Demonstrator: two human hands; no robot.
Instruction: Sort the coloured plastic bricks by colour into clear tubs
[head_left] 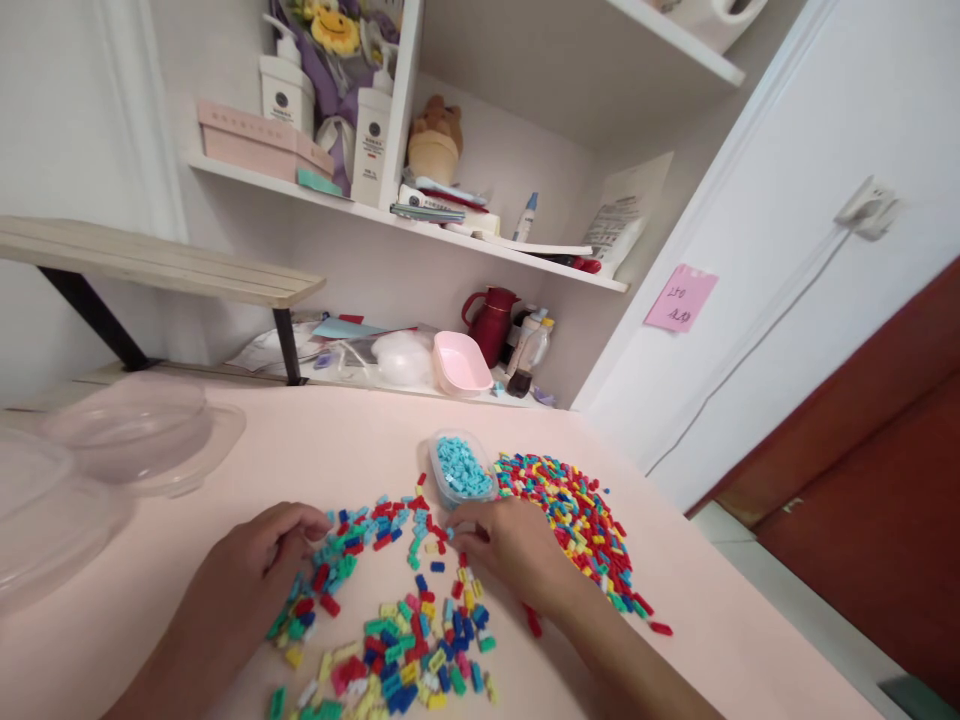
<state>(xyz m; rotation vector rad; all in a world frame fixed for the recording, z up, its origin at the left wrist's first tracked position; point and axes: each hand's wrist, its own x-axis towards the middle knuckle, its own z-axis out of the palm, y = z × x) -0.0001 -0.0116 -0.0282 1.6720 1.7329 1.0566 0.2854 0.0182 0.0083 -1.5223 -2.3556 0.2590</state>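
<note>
Many small plastic bricks in red, blue, yellow, green and pink lie scattered on the pink table. A denser heap of mostly red and yellow bricks lies to the right. A small clear tub of light blue bricks stands behind them. My left hand rests among the bricks on the left, fingers curled together at a few pieces. My right hand lies just in front of the tub, fingers bent down onto the bricks. What either hand pinches is too small to make out.
Clear plastic containers sit at the table's left. Behind are a pink dish, a dark red jug, bottles and shelves with clutter. A wooden shelf juts in from the left. A white wall and a brown door are on the right.
</note>
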